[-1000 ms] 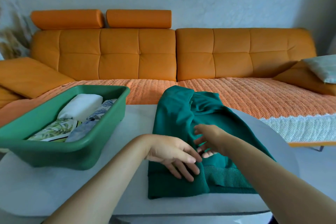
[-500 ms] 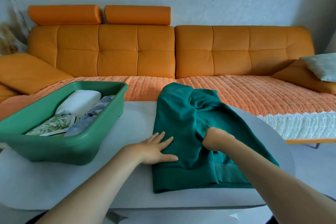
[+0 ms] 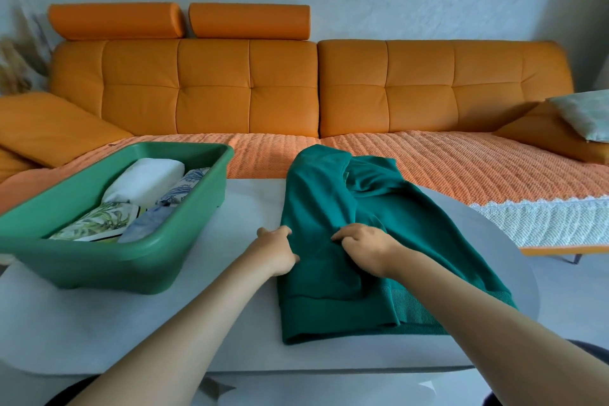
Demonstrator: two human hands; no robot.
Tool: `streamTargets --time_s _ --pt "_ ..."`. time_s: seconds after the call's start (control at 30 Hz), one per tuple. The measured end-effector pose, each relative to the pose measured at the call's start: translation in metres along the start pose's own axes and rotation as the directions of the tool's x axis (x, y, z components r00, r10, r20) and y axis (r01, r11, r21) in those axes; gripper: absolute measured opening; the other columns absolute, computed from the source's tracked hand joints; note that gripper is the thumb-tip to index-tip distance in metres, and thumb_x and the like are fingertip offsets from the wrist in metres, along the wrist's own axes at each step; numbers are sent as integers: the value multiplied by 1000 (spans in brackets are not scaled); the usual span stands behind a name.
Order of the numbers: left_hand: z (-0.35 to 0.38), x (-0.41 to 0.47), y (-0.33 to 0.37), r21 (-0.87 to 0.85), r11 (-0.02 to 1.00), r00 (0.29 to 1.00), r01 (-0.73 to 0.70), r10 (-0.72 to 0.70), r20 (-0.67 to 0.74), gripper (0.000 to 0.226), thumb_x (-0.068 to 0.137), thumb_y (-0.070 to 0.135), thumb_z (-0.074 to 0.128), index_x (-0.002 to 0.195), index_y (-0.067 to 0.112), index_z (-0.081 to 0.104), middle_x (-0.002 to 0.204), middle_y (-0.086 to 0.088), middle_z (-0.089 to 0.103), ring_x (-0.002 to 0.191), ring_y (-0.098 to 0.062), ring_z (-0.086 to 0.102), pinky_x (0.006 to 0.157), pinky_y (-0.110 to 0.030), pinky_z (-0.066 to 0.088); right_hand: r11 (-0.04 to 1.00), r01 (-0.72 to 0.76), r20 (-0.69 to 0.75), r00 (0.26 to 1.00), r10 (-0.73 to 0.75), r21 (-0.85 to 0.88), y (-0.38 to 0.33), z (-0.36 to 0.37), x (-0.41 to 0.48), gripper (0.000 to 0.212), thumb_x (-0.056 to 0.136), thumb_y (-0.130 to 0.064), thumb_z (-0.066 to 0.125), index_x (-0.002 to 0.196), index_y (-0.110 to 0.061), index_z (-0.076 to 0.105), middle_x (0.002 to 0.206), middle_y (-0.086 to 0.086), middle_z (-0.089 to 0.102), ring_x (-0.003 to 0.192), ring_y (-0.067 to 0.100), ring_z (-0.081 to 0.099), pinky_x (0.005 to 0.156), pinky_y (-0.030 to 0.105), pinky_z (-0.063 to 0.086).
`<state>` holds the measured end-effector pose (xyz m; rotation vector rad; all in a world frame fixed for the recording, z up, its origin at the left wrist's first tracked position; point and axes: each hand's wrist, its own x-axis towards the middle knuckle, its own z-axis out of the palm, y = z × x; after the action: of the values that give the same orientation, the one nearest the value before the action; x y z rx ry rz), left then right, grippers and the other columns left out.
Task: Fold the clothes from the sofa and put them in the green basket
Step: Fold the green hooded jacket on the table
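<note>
Since 0.5 s ago L hand (image 3: 278, 252) went from flat to gripping green sweatshirt (image 3: 333, 224) left edge, R hand (image 3: 365, 245) fingers curled, pinching mid fabric, sweatshirt on table (image 3: 131, 323), long axis near-far, ribbed hem nearest, green basket (image 3: 99, 262) at left w/ folded clothes

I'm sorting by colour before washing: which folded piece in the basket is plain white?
The white bundle at the far left of the basket. The other pieces are patterned or tinted: a leafy print, a blue floral and a bluish-grey one.
</note>
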<state>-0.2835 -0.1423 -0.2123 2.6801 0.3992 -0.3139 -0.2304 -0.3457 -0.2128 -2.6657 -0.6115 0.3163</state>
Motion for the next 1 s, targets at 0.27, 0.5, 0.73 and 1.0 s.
streamTargets --time_s 0.27,0.5,0.73,1.0 --pt "-6 -4 -14 -155 981 982 -115 136 135 77 90 2 53 153 40 30 131 -8 53 108 -23 56 75 -25 50 961 -51 97 992 80 -272 -4 18 -7 74 85 -79 33 152 -56 12 167 1 5 152 29 9 120 52 12" --pt "-24 -28 -49 -195 968 886 -155 224 407 74 90 5 66 153 30 37 77 3 42 62 -11 43 57 -21 45 930 15 152 987 44 -367 -30 25 -52 89 67 -90 26 149 -57 17 151 5 30 133 35 28 110 48 30" --pt "-41 -43 -34 2 991 891 -131 117 438 48 95 31 62 141 30 47 87 0 62 61 -14 62 52 -21 43 983 -7 101 995 26 -181 -38 1 -49 63 82 -76 38 136 -44 46 129 3 51 126 27 48 106 42 39" --pt "-52 7 30 46 947 946 -317 320 -57 32 96 23 51 126 24 63 132 -1 60 115 -21 57 90 -29 45 965 -10 -45 999 -2 -261 -18 -41 14 54 96 -49 45 147 -32 40 146 4 42 134 28 42 109 44 38"
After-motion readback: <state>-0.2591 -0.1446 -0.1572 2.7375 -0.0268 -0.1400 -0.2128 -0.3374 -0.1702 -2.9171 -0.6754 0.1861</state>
